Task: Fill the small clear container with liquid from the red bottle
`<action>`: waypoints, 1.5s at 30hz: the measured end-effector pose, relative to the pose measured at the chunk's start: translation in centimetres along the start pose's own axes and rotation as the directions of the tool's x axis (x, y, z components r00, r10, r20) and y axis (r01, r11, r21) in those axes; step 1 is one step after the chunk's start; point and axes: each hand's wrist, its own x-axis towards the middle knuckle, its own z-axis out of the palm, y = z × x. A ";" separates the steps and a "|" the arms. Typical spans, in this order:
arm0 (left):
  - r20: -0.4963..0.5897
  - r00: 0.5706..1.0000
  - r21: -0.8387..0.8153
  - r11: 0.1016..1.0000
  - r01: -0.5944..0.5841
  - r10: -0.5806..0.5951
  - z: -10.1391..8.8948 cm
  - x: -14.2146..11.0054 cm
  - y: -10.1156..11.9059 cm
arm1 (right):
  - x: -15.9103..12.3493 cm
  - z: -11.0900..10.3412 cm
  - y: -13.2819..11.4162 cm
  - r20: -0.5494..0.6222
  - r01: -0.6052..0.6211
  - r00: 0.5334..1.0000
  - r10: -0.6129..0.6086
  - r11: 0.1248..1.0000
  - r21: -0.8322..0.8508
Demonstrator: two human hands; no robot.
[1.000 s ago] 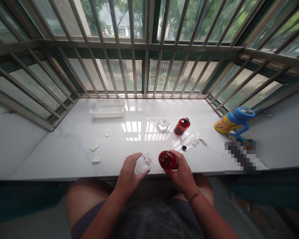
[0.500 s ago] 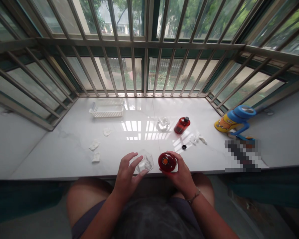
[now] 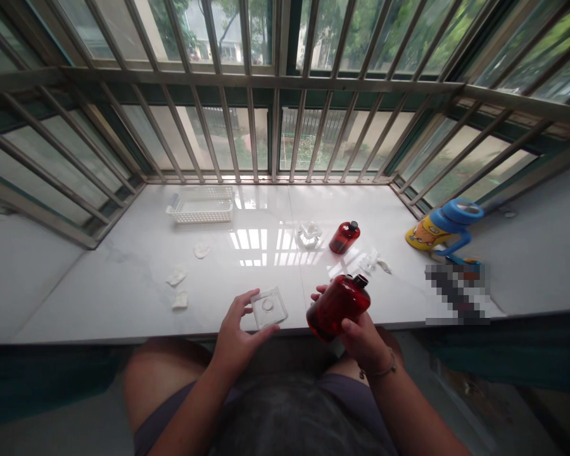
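My left hand [image 3: 240,326] has its thumb and fingers around the sides of a clear square glass container [image 3: 273,310]. A round opening shows in the top of this container. My right hand [image 3: 363,339] grips a dark red see-through bottle [image 3: 337,307] by its body, just right of the glass. The bottle leans with its uncapped neck up and to the right, and dark liquid seems to sit low inside. Farther back stand a second clear glass container [image 3: 310,235] and another red bottle [image 3: 344,237] with a black cap.
A white perforated basket [image 3: 202,218] is at the back left. Crumpled white tissues [image 3: 180,300] lie to the left, and a further crumpled piece [image 3: 371,261] lies behind the held bottle. A blue and yellow flask [image 3: 437,228] stands at the right. Window bars enclose the white counter [image 3: 123,285].
The held red bottle has gone from showing its top to leaning, with its side facing me. The glass container by my left hand has turned to a flatter, squarer view. The loose black cap is now largely covered.
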 end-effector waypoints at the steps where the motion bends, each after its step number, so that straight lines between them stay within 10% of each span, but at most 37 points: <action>1: 0.001 1.000 -0.005 1.000 0.013 -0.013 0.0 0.0 0.0 | -0.2 -0.1 -0.4 0.016 -0.014 1.000 0.014 1.000 -0.006; 16: 0.015 0.999 -0.008 0.999 0.038 -0.037 0.1 0.0 -0.6 | -0.7 -1.5 -1.8 0.092 -0.046 0.994 0.057 0.992 -0.114; 23: 0.012 0.999 -0.019 0.999 0.044 -0.044 0.3 0.0 -0.9 | 3.0 -0.8 2.8 -0.291 -0.032 0.946 -0.144 0.851 -0.524; 34: 0.001 0.999 0.013 0.999 0.049 -0.049 -0.2 -0.3 -0.8 | 5.4 -1.6 6.9 -0.412 0.003 0.827 -0.383 0.735 -0.678; 45: 0.028 1.000 0.044 0.999 0.006 -0.007 0.0 -0.4 -1.4 | -0.9 -1.4 7.4 -0.245 -0.011 0.929 -0.277 0.642 -0.766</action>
